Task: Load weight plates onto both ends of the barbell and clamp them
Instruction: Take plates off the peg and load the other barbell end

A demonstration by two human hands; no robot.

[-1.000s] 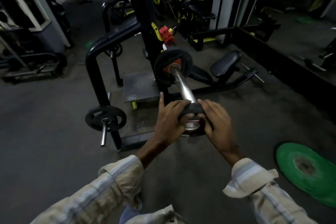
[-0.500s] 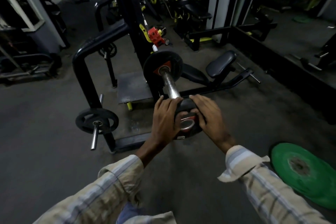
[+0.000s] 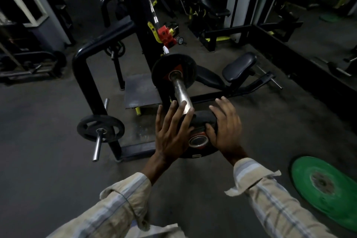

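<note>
Hands, left (image 3: 174,131) and right (image 3: 226,127), flat-fingered, cradle the small plate (image 3: 201,137) between them; barbell sleeve (image 3: 182,93) runs straight ahead, beyond its bore.

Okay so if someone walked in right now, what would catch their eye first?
Probably the two hands, left hand and right hand, holding a black weight plate at the near end of the barbell sleeve. Then the bright green plate lying flat on the floor at lower right.
</note>
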